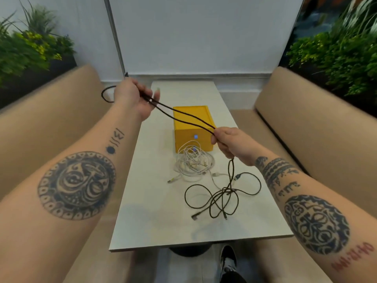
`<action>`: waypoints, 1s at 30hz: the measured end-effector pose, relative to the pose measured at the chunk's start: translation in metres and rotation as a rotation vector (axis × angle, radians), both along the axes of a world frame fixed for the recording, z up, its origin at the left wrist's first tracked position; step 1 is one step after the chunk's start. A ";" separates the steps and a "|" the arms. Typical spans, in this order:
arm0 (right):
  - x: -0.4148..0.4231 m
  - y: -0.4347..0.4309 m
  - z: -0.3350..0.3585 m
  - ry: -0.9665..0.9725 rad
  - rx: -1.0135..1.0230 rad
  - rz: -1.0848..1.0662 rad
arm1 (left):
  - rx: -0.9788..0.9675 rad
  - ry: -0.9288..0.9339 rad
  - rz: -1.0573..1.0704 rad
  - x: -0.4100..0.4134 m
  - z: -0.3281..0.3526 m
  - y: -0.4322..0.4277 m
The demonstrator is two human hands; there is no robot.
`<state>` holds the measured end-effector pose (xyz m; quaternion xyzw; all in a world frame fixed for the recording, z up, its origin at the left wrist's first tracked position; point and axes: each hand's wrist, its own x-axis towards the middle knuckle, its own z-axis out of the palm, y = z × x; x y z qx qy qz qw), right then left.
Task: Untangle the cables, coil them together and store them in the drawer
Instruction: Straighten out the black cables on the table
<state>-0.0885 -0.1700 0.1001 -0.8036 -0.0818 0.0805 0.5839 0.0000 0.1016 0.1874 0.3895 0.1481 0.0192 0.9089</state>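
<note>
Here: L hand (136, 97) & R hand (228, 141) both grasp black cable (184, 114) taut above table (155, 211); white cables (193, 162) tangled by yellow drawer box (190, 119).

One yellow box (191, 127); one white cable tangle (193, 162); one black cable bundle (226, 190); two benches (61, 111); one table (155, 221).

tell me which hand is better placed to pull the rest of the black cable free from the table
Right, probably. The right hand grips the black cable directly above its loose tangle on the table; the left hand holds the looped end, raised farther away.
</note>
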 end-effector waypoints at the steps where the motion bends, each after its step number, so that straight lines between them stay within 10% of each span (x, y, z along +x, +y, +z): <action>1: 0.000 -0.001 0.002 -0.004 0.001 -0.023 | 0.054 0.002 -0.033 -0.002 -0.009 -0.002; 11: 0.016 0.030 0.045 -0.105 0.051 -0.094 | 0.494 -0.239 -0.845 -0.067 -0.062 -0.083; 23: -0.009 -0.024 0.000 0.029 -0.147 0.037 | -0.022 -0.263 -0.071 -0.029 0.045 -0.061; 30: -0.017 -0.039 -0.007 0.219 0.105 -0.050 | 0.169 -0.002 -0.011 0.006 -0.018 -0.015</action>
